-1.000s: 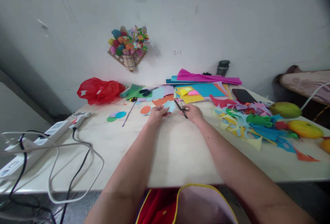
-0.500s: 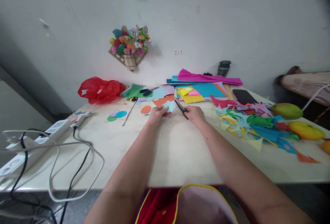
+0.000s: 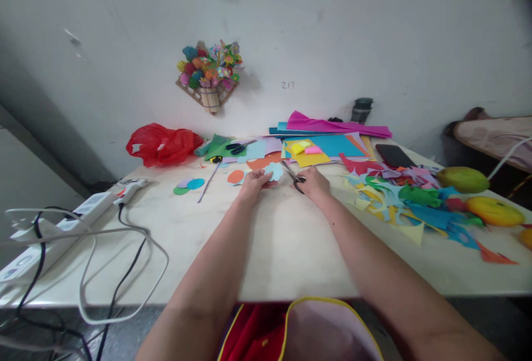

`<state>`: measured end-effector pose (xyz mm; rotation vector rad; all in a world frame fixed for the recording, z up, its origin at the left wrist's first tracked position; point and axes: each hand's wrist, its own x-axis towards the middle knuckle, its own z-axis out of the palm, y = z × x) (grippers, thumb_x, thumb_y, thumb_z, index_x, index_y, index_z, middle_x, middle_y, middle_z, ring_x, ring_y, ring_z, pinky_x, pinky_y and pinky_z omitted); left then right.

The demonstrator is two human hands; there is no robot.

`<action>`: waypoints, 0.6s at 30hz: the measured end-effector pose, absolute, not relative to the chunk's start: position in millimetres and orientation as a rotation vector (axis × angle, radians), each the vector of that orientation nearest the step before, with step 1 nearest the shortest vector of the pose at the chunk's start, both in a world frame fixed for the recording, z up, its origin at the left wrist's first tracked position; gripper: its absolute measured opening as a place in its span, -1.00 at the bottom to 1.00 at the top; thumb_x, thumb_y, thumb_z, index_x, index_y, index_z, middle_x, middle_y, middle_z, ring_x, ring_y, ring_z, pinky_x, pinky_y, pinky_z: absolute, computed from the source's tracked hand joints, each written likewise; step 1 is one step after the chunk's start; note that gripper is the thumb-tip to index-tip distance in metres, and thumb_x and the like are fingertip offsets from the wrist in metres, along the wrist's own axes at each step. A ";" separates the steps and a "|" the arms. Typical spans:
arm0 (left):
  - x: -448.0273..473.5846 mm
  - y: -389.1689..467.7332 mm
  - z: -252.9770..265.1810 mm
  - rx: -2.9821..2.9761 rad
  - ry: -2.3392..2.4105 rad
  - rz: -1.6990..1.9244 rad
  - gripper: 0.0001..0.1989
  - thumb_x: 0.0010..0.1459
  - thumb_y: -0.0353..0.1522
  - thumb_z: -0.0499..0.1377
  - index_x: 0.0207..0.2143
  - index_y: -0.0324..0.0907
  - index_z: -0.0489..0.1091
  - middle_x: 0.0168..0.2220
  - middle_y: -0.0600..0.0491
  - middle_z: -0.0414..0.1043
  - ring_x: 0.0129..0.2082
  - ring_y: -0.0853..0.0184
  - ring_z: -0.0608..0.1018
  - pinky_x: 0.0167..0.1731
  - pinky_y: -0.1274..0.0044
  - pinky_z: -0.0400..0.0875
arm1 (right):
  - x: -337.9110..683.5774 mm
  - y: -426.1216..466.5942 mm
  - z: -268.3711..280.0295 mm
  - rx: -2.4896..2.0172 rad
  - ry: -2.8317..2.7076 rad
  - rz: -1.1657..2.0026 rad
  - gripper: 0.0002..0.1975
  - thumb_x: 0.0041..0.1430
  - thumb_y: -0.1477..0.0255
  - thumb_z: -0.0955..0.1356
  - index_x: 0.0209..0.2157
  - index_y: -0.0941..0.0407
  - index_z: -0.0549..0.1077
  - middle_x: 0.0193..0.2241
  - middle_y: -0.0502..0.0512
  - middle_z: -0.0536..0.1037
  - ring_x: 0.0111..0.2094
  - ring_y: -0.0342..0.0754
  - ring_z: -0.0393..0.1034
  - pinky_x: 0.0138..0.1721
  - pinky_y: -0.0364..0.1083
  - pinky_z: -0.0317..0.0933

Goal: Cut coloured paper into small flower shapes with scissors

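Note:
My left hand (image 3: pixel 254 184) pinches a light blue paper flower (image 3: pixel 274 171) with scalloped edges, low over the table. To its right, my right hand (image 3: pixel 315 183) grips a pair of scissors (image 3: pixel 296 179) by the black handles. The blades point up and left, their tips close beside the flower's right edge; whether they touch it I cannot tell. Orange paper (image 3: pixel 265 161) lies just behind the flower. An orange paper circle (image 3: pixel 235 176) rests left of my left hand, and a blue paper circle (image 3: pixel 195 184) overlaps purple and green ones farther left.
Colourful paper scraps (image 3: pixel 399 194) spread across the right side, beside a phone (image 3: pixel 394 156) and mangoes (image 3: pixel 494 211). Stacked paper sheets (image 3: pixel 343 146), a second pair of scissors (image 3: pixel 238 148) and a red plastic bag (image 3: pixel 164 145) lie at the back. A power strip (image 3: pixel 87 208) with cables occupies the left.
The scissors have turned slightly in my right hand, and their handles look spread wider apart. My left hand and the paper flower have stayed nearly in place.

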<state>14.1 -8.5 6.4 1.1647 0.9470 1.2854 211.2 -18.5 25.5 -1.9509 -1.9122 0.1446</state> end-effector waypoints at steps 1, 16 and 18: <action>14.1 -8.6 6.4 1.167 0.946 1.283 -0.63 -0.17 -0.18 0.44 -0.48 -0.23 0.40 -0.43 -0.03 0.55 -0.41 0.26 0.62 -0.39 0.51 0.44 | 211.3 -18.2 25.4 -1.958 -1.930 0.152 -0.66 0.06 0.19 0.46 -0.12 -0.03 0.63 -0.01 0.14 0.51 -0.10 0.04 0.47 -0.30 -0.13 0.26; 14.0 -8.4 5.6 1.184 0.908 1.269 -0.63 -0.13 -0.18 0.43 -0.47 -0.24 0.38 -0.46 -0.01 0.53 -0.43 0.27 0.61 -0.35 0.48 0.45 | 216.5 -16.6 25.6 -1.934 -2.005 0.254 -0.67 0.09 0.32 0.39 -0.09 -0.05 0.63 -0.08 0.08 0.62 0.00 0.09 0.44 -0.21 -0.10 0.30; 14.1 -8.5 5.4 1.181 0.899 1.274 -0.63 -0.14 -0.19 0.43 -0.49 -0.23 0.36 -0.47 0.01 0.52 -0.43 0.26 0.61 -0.34 0.47 0.45 | 216.3 -17.6 26.3 -1.921 -2.018 0.268 -0.66 0.08 0.33 0.40 -0.07 -0.05 0.62 -0.06 0.06 0.62 0.01 0.09 0.43 -0.19 -0.10 0.30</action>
